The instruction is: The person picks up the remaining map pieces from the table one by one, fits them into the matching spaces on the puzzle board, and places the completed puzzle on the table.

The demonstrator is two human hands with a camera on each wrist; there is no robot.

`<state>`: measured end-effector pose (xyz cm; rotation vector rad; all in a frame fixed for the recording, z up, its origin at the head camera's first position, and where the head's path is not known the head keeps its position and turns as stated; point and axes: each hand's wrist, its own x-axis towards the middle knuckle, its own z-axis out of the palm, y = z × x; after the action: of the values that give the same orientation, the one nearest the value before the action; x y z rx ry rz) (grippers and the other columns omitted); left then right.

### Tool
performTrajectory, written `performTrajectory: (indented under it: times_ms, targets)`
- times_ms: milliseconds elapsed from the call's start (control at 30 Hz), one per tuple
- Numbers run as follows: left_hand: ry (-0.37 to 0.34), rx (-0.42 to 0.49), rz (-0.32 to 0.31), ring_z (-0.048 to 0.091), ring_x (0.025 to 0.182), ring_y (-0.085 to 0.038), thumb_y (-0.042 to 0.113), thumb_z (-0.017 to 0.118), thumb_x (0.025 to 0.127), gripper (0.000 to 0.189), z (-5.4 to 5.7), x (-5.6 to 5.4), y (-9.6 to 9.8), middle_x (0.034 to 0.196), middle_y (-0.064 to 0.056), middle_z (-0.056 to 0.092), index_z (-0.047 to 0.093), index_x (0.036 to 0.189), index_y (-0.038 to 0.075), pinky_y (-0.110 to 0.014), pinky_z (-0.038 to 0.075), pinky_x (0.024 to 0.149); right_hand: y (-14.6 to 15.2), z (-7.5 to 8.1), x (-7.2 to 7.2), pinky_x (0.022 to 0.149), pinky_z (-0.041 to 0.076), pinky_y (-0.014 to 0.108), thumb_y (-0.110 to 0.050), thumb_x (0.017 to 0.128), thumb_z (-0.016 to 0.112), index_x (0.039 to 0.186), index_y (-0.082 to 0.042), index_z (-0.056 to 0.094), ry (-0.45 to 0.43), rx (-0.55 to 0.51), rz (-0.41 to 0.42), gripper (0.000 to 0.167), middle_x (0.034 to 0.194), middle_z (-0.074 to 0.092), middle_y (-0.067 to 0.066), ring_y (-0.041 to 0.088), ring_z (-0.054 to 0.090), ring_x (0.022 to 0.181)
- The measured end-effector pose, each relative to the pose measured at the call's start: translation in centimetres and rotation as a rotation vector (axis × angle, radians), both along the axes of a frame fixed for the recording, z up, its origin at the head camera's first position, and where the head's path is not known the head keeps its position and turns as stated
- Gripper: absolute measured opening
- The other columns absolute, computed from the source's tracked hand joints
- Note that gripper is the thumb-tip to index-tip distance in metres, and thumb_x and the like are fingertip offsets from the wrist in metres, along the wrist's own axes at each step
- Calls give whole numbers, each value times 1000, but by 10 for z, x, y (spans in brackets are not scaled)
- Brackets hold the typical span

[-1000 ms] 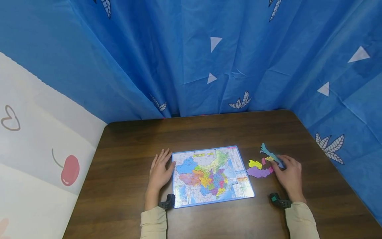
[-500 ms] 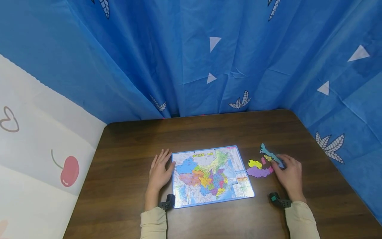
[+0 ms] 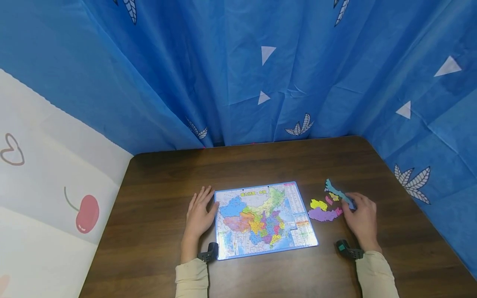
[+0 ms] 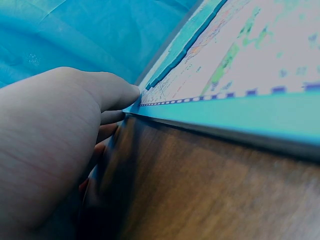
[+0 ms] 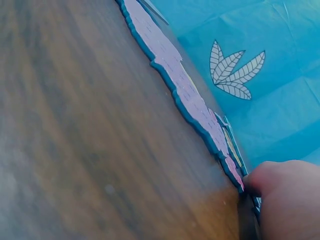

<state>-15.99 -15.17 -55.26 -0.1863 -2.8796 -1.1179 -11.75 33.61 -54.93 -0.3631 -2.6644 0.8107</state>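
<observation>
At eight and four o'clock from the middle of the map board [image 3: 247,202], nearest to the camera, are two beige sleeves [image 3: 191,278], each with a black wrist device [image 3: 349,250] just above it. The board lies flat on the dark wood worktop [image 3: 238,165]. Its title is in yellow Chinese characters, whose last two read "中国"; the smaller print is too small to read. A blue border runs around its edges.

At nine o'clock the left hand [image 3: 200,213] lies with fingers extended, its thumb touching the board's left edge. At three o'clock is the right hand [image 3: 361,215]; its thumb and forefinger are at the lower end of a teal piece [image 3: 334,191], but I cannot tell if they pinch it.

Between this hand and the board lie a purple piece [image 3: 322,214], its tip just beside the board's right edge, a yellow piece [image 3: 318,204] and some smaller pieces [image 3: 328,200]. Toward twelve, a wide strip of wood gives room up to the straight far edge, and behind it hangs a blue curtain [image 3: 246,74].
</observation>
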Motion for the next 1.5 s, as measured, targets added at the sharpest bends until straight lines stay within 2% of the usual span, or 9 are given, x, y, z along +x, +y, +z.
performTrajectory:
  times_ms: [233,400,600,867,1133,1333,1500]
  targets:
    - [16,10,-8,27,157,-30,28,63,102,53,-1,-1,0,164,-10,41,54,149,6,-51,10,129,0,-1,0,101,39,72,-23,101,63,129,4,64,-35,3,-21,39,145,50,31,50,36,132]
    - [15,8,-18,27,157,-29,29,61,103,52,-1,-1,0,164,-10,40,54,149,6,-50,10,130,-3,2,2,101,39,71,-20,100,66,128,5,64,-17,20,-26,38,143,52,31,49,37,132]
    - [16,8,-14,27,157,-29,29,62,102,52,0,-1,1,164,-9,40,54,149,7,-49,10,130,-10,6,-1,100,40,71,-14,97,69,128,4,65,31,56,21,36,137,58,31,49,40,130]
    - [9,3,-8,26,157,-28,30,62,102,52,-1,-1,1,164,-9,40,54,149,7,-49,9,130,-18,9,-14,100,39,75,-21,98,68,134,1,62,-22,55,64,42,140,57,30,50,39,133]
    - [10,0,-8,27,157,-29,30,62,102,52,-2,-1,1,163,-10,41,55,148,6,-50,10,129,-26,8,-21,102,37,76,-22,96,72,124,2,68,-25,75,114,37,135,60,29,52,41,133]
    - [2,8,-10,26,157,-29,30,62,102,52,-2,0,1,164,-10,41,55,149,6,-50,10,129,-32,5,-26,104,38,74,-21,95,73,120,2,70,-43,74,89,34,129,64,29,52,46,129]
    - [8,15,-9,27,157,-30,29,62,102,52,-2,0,1,163,-10,41,55,149,6,-51,10,129,-34,4,-28,102,40,73,-21,97,71,118,3,70,-45,69,65,31,130,64,30,53,50,126]
